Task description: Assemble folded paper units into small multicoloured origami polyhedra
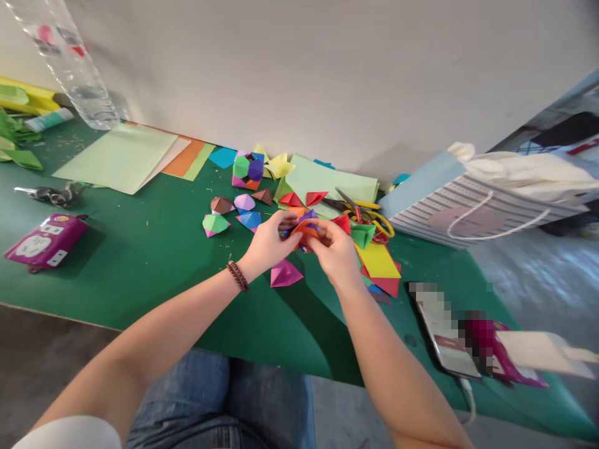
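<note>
Both my hands hold one folded-paper piece (306,231), orange and purple, above the green table. My left hand (271,240) pinches its left side, thumb in front. From the right, my right hand (337,246) grips it with thumb and fingers. The fingers hide part of the piece. Just below lies a pink folded-paper unit (286,274). Left of my hands sit a green and pink unit (216,224), a blue unit (249,219) and a brown unit (221,204). Behind them stands a multicoloured paper ball (248,169). A green folded unit (362,235) is beside my right hand.
Scissors (372,215) with yellow handles lie right of my hands, near a striped paper bag (435,199). A phone (442,330) with a cable rests at the right. Paper sheets (121,153), a plastic bottle (79,75), keys (51,194) and a purple packet (47,240) are at the left.
</note>
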A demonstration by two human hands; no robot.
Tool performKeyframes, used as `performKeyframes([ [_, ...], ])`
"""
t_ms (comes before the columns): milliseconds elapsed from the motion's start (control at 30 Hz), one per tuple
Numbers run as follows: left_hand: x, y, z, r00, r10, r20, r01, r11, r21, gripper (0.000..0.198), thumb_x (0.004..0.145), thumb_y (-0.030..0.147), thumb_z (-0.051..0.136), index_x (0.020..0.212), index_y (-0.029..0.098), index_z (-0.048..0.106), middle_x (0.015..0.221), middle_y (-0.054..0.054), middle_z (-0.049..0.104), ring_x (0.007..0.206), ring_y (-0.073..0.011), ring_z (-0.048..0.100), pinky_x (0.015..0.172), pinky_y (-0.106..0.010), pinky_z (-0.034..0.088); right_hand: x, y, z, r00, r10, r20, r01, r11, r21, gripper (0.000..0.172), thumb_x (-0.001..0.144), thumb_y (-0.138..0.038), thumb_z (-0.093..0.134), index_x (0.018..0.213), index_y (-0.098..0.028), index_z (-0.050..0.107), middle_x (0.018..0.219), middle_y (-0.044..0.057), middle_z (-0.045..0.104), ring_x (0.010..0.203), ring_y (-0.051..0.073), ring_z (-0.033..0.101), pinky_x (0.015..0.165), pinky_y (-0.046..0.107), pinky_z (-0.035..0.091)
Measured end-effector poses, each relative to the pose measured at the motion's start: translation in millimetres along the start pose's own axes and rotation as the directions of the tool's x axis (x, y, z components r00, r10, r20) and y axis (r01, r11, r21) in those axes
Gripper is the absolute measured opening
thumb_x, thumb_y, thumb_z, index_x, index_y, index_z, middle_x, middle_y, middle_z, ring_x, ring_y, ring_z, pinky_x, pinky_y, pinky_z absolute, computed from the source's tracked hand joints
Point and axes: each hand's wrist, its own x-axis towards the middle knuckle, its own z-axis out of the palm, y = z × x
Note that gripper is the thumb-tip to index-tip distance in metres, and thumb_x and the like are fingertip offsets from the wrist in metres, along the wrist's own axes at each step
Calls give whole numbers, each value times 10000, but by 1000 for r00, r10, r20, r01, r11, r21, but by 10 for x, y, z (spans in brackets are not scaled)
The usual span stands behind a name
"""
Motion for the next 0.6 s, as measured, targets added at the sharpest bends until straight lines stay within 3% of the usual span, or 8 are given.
performKeyframes([
  [100, -3, -62, 45, 992, -121, 26, 122, 992, -39, 317, 728, 95, 647, 1032, 158, 579, 1108, -103, 668, 993, -194, 654, 820, -301, 547, -10, -7, 37, 997, -45, -60, 44, 999, -16, 373, 748, -280, 611, 1112, -197, 609, 831, 44, 664, 735, 188, 634, 684, 339, 545],
  [233, -5, -141, 76, 970, -239, 37, 241, 959, -151, 335, 707, 79, 641, 1029, 148, 581, 1089, -97, 660, 809, -154, 655, 696, -284, 552, -23, 7, 61, 997, -74, -14, 72, 994, -84, 387, 759, -262, 596, 1142, -207, 614, 906, 67, 680, 745, 200, 644, 698, 362, 556],
  [300, -9, -147, 72, 968, -249, 39, 252, 953, -168, 381, 676, 70, 667, 1040, 146, 582, 1084, -91, 659, 811, -151, 647, 699, -279, 545, -26, 20, 64, 997, -78, -4, 78, 993, -87, 387, 756, -265, 593, 1138, -213, 623, 945, 68, 692, 734, 202, 648, 686, 372, 560],
  [400, -14, -129, 59, 972, -233, 35, 236, 954, -185, 420, 653, 34, 666, 1049, 142, 578, 1078, -89, 659, 862, -157, 646, 744, -279, 536, -36, 21, 74, 995, -97, -29, 94, 990, -103, 345, 751, -280, 595, 1085, -215, 652, 852, 42, 690, 655, 193, 633, 645, 371, 555],
  [533, -32, -102, 71, 968, -249, -23, 235, 938, -253, 323, 701, 25, 607, 1000, 143, 569, 969, -68, 668, 853, -144, 650, 742, -258, 529, -51, -6, 109, 994, -83, -65, 81, 996, -43, 294, 729, -272, 606, 1017, -227, 647, 738, 8, 642, 572, 176, 603, 575, 347, 539],
  [600, -50, -80, 81, 955, -296, 27, 293, 921, -258, 193, 759, 97, 590, 945, 143, 561, 862, -46, 658, 728, -125, 641, 654, -244, 524, -48, -16, 128, 993, -43, -107, 49, 997, 51, 293, 703, -277, 628, 992, -227, 621, 768, 7, 643, 568, 170, 598, 556, 339, 533],
])
